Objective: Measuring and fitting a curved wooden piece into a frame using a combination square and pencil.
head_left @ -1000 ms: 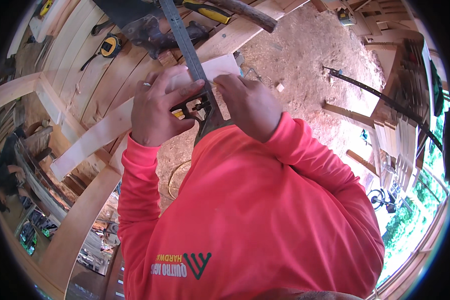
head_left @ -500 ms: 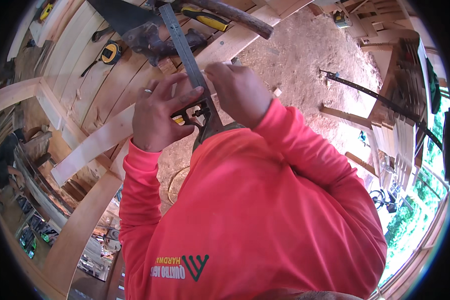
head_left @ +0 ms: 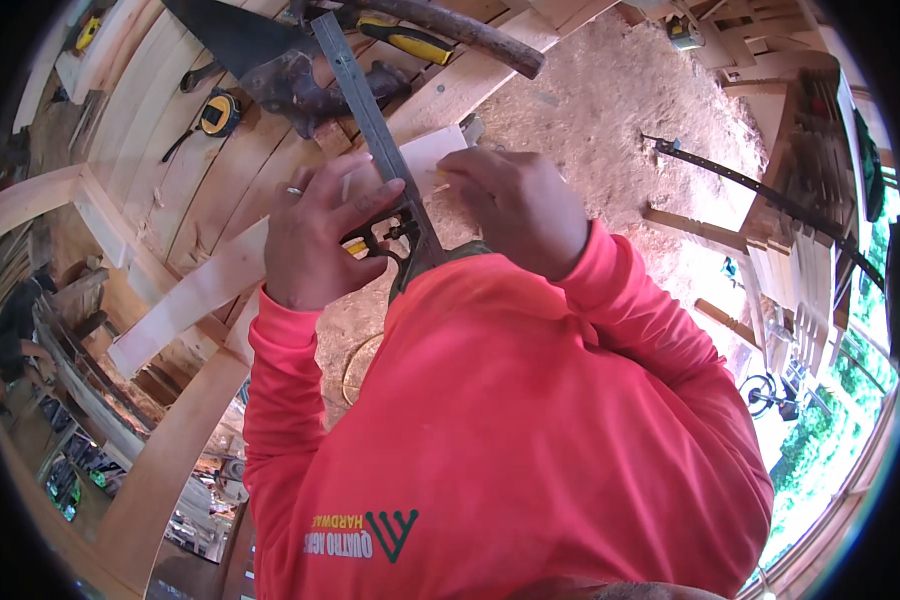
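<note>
My left hand grips a steel combination square with thumb and fingers around its head, holding it across a pale narrow board. The blade reaches upward over a dark saw. My right hand is closed just right of the blade, at the board's upper end, pinching a small yellowish thing whose shape I cannot make out. A yellow-and-black tape measure lies on the planks left of the square, and a yellow-and-black handled tool lies above it.
A wooden-handled tool crosses the top edge of the planks. Beyond is a dirt floor, with a dark clamp bar and stacked timber at right. A wooden frame stands at left, where another person shows at the rim.
My right hand moved up, then back down and rightward, uncovering the board's upper end. The square's blade and my left hand shifted slightly.
</note>
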A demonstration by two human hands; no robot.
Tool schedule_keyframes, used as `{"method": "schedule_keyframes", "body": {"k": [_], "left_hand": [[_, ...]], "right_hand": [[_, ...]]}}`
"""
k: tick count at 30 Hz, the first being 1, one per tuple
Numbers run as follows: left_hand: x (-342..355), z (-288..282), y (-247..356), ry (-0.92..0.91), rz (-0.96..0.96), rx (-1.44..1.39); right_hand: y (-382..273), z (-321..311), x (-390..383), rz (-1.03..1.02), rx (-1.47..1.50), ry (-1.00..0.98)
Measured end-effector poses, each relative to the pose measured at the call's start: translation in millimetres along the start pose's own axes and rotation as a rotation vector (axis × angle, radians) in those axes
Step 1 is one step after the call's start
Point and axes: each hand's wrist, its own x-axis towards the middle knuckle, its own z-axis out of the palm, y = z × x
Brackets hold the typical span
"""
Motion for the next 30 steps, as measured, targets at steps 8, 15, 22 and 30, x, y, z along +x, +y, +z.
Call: {"method": "schedule_keyframes", "body": {"k": [8, 15, 22, 30], "left_hand": [[1, 0, 3, -0.011, -0.03, -0.027], [-1, 3, -3, 0.048, -0.019, -0.061], [0, 0, 1, 0.026, -0.038, -0.041], [-1, 0, 2, 0.01, -0.053, -0.022]], "right_hand": [[-5, 13, -4, -0.004, -0.037, -0.036], [-9, 20, -3, -0.24, -0.221, -0.035], [-8, 23, 6, -0.159, -0.228, -0.05], [-9, 24, 3, -0.179, -0.203, 0.004]]}}
